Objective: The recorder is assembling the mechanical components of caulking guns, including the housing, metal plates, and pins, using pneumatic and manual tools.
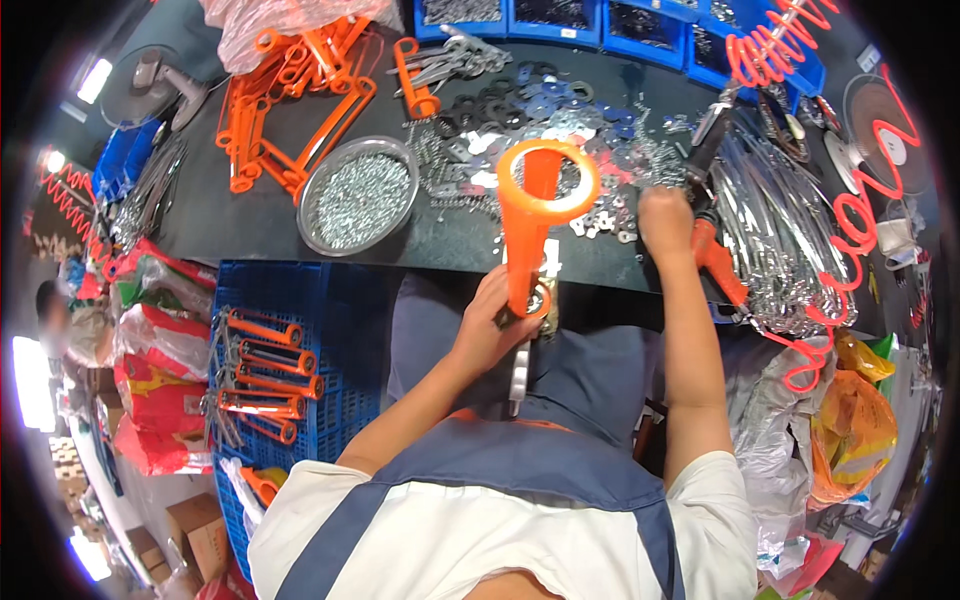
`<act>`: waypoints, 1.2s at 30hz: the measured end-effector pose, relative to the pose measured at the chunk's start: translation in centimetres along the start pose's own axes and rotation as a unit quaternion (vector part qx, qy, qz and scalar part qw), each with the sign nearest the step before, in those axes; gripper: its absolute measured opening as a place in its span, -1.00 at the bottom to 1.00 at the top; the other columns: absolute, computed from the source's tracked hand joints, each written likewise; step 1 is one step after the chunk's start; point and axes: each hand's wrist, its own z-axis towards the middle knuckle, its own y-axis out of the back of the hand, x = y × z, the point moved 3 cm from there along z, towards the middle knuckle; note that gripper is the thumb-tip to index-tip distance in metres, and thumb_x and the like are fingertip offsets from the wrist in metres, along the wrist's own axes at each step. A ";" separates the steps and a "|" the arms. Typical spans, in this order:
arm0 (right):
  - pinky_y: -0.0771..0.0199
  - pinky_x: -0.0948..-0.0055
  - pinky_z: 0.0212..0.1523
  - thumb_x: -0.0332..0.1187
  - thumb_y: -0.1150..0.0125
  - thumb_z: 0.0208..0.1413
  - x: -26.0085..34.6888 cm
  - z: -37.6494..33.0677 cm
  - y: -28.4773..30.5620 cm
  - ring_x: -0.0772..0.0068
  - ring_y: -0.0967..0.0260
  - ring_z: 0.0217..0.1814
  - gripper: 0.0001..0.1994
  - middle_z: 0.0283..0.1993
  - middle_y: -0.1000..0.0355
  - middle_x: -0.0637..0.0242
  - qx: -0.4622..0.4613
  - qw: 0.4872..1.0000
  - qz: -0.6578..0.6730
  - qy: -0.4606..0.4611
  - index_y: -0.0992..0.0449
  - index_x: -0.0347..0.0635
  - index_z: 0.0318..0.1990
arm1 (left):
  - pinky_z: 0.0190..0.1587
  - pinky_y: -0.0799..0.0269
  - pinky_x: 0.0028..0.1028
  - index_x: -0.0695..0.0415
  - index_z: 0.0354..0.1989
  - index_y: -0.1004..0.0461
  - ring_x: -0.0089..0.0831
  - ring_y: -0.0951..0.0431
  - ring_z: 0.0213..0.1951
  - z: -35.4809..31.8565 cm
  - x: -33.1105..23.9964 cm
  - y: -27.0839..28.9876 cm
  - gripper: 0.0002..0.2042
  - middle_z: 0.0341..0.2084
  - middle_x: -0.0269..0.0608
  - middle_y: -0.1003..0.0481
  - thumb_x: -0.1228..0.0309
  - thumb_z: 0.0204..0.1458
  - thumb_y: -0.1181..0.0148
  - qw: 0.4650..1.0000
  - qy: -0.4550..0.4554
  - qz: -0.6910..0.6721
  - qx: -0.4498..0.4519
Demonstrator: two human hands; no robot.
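My left hand [487, 325] grips an orange caulking gun frame [524, 245] by its lower end and holds it upright at the table's front edge. The frame's large open ring [510, 182] points up. Below that hand, a grey metal handle piece [519, 380] hangs down by my lap. My right hand [666, 222] reaches onto the table, fingers closed at the edge of a pile of small screws [660, 160]. Whatever is between those fingers is hidden. Flat metal washers and plates [600, 130] lie spread beyond the frame.
A bowl of small metal parts [360, 195] stands left of centre, near more orange frames [300, 100]. On the right lie an orange-handled power screwdriver [715, 260], metal rods [775, 220] and a coiled red hose [855, 215]. Blue bins [560, 35] line the back; a blue crate [340, 340] stands below left.
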 end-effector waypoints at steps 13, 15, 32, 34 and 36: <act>-0.08 0.74 -0.63 -0.43 -0.17 0.09 16.3 -9.6 9.1 0.83 -0.14 -0.63 -0.82 -0.62 -0.33 0.50 0.095 0.563 0.766 -0.295 -0.43 -0.28 -0.53 | 0.09 -0.34 -0.36 0.16 0.10 -0.14 -0.26 -0.44 0.04 -1.0 2.3 -0.3 -0.27 -0.02 -0.07 -0.38 0.47 -0.28 -0.46 0.978 0.113 -0.170 -0.033; -0.04 0.74 -0.63 -0.44 -0.18 0.08 15.9 -10.1 8.7 0.84 -0.08 -0.62 -0.80 -0.64 -0.29 0.54 0.094 0.579 0.760 -0.280 -0.40 -0.26 -0.56 | 0.08 -0.36 -0.37 0.16 0.09 -0.09 -0.28 -0.45 0.03 -1.0 2.7 -0.4 -0.24 -0.02 -0.06 -0.37 0.48 -0.29 -0.47 0.984 0.098 -0.143 -0.028; 0.02 0.69 -0.66 -0.39 -0.18 0.09 16.5 -10.5 9.1 0.80 -0.08 -0.68 -0.75 -0.71 -0.27 0.50 0.156 0.528 0.771 -0.320 -0.43 -0.25 -0.61 | 0.06 -0.43 -0.30 0.16 0.04 -0.09 -0.24 -0.45 0.02 -0.5 2.3 -0.1 -0.27 0.01 -0.10 -0.29 0.43 -0.30 -0.47 0.996 -0.002 -0.083 -0.036; 0.01 0.69 -0.66 -0.37 -0.17 0.10 16.0 -11.2 8.4 0.80 -0.08 -0.68 -0.74 -0.72 -0.27 0.50 0.124 0.588 0.736 -0.312 -0.44 -0.25 -0.61 | 0.06 -0.37 -0.27 0.14 0.02 -0.19 -0.18 -0.41 0.05 -0.4 2.2 0.2 -0.33 0.00 -0.10 -0.30 0.37 -0.29 -0.46 0.992 -0.002 -0.107 -0.059; 0.02 0.64 -0.66 -0.36 -0.20 0.07 16.0 -11.7 7.9 0.79 -0.04 -0.67 -0.72 -0.73 -0.22 0.51 0.117 0.585 0.736 -0.320 -0.41 -0.27 -0.63 | 0.08 -0.23 -0.24 0.09 -0.07 -0.35 -0.14 -0.35 0.08 -0.4 2.4 0.6 -0.45 -0.02 -0.14 -0.37 0.28 -0.28 -0.44 1.000 -0.007 0.010 0.006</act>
